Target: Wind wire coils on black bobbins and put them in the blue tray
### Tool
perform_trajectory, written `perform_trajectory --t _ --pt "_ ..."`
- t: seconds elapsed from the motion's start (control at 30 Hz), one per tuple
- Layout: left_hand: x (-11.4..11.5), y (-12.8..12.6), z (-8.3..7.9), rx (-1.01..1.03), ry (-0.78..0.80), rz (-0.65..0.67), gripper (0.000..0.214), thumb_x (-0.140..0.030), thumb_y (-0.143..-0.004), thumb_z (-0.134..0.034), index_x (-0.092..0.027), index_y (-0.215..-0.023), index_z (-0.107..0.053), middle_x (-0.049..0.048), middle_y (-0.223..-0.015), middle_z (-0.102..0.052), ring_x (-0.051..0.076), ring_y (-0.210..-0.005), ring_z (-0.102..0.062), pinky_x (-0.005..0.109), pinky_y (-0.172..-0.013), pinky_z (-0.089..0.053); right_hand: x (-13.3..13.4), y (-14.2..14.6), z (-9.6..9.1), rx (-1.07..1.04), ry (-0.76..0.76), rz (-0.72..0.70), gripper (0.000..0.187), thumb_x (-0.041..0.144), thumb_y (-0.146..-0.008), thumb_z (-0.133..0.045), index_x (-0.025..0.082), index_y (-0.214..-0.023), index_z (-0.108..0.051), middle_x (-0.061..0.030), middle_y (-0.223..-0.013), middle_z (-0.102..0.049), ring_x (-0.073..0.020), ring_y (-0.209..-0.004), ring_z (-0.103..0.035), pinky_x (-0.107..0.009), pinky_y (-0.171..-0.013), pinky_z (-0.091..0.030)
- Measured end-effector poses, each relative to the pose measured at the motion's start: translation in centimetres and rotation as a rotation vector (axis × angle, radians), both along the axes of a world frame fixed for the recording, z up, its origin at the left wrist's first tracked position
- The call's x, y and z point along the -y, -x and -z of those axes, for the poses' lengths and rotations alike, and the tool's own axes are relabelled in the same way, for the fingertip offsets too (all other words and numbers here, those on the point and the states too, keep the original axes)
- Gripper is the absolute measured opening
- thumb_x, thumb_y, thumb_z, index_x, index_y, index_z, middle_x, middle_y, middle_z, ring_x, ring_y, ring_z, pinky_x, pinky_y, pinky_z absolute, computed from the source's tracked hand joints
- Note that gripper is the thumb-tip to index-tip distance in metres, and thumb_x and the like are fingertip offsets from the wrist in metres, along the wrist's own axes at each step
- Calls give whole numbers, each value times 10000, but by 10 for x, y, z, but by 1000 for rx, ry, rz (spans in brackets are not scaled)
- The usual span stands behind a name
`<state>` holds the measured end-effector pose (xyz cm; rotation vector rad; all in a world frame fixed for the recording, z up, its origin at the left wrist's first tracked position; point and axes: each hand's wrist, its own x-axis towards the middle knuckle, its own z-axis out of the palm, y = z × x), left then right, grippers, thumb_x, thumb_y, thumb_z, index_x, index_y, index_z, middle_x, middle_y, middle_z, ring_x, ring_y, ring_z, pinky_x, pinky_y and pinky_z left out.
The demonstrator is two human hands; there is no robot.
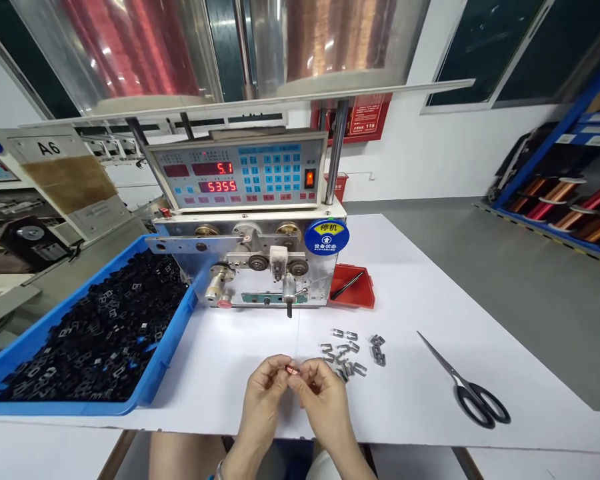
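My left hand (pixel 263 401) and my right hand (pixel 326 404) meet above the white table, near its front edge. Between their thumbs and fingertips is a small coil of reddish copper wire (pixel 292 370), gripped from both sides. Fingers cover much of it, so its ends are hidden. Just beyond my right hand lie several small grey U-shaped pieces (pixel 354 347) in a loose group, with a tighter cluster (pixel 378 352) to their right. Behind the hands stands a coil winding machine (pixel 253 250) with red digits lit on its panel.
To the left, a blue tray (pixel 145 393) holds many small black parts. Black-handled scissors (pixel 467 387) lie on the right, blades pointing away. A red bin (pixel 367 299) with a black pen-like tool sits beside the machine. Large wire spools (pixel 335 40) stand on the shelf overhead.
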<state>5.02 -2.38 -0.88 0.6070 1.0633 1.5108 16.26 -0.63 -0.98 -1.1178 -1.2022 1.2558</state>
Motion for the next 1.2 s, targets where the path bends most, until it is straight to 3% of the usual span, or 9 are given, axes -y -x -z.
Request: perform_trajectory --t 0.07,0.2,0.37,0.63,0.73,0.83,0.93,1.07,1.2 --pt "-1 -1 0 42 31 0 311 -371 -575 -829 -151 -771 -730 54 -781 -719 140 -697 -618 243 -666 -488 2 0 4 -3 25 -26 328 493 -719 -693 180 -703 -594 -9 -590 -603 -145 -516 -538 -255 -457 -450" --pt "-6 -2 -3 198 127 28 344 -330 -474 -884 -144 -730 -749 30 -677 -710 80 -542 -578 195 -557 -477 -4 -5 5 38 20 -140 346 496 -802 -594 158 -828 -665 -46 -662 -644 -169 -575 -584 -264 -478 -486" --pt "-10 3 -5 261 203 90 435 -270 -394 -917 -159 -786 -766 28 -686 -724 84 -571 -623 182 -592 -506 -17 -17 -7 287 -152 -200 260 354 -858 -515 191 -823 -715 -42 -732 -609 -154 -595 -563 -274 -526 -474" --pt "-13 7 -4 211 207 154 476 -288 -413 -911 -194 -858 -772 47 -785 -742 103 -663 -647 199 -664 -512 -17 -16 -21 674 -430 -141 260 208 -880 -459 218 -859 -718 -31 -736 -512 -166 -724 -550 -283 -665 -468" --pt "-12 6 -4 167 149 184 474 -309 -459 -895 -203 -902 -766 31 -759 -724 83 -609 -605 211 -657 -498 -13 -21 -14 696 -509 -88 247 210 -872 -480 219 -985 -700 -50 -807 -553 -178 -769 -570 -290 -692 -496" --pt "-9 6 -2 101 120 200 436 -333 -494 -878 -192 -891 -769 31 -733 -708 94 -618 -596 218 -655 -484 -10 -45 1 684 -558 51 270 231 -883 -486 198 -1092 -654 -78 -901 -603 -192 -828 -592 -304 -737 -519" --pt "-6 6 1 57 135 189 398 -361 -505 -868 -200 -857 -774 31 -715 -702 112 -645 -607 216 -649 -475 -14 -84 16 794 -543 188 273 175 -859 -470 197 -1043 -670 -92 -915 -639 -227 -848 -583 -355 -756 -522" --pt "-2 6 4 42 121 198 388 -388 -537 -849 -212 -873 -770 24 -727 -693 113 -650 -603 215 -658 -475 -23 -122 22 925 -459 82 407 97 -773 -449 206 -1103 -660 -98 -953 -662 -265 -859 -544 -421 -760 -511" --pt "4 8 3 28 118 197 363 -397 -556 -838 -224 -868 -770 16 -714 -683 106 -628 -594 214 -649 -473 -21 -125 11 687 -298 0 386 178 -831 -432 225 -1148 -647 -75 -817 -584 -231 -785 -527 -401 -750 -490"
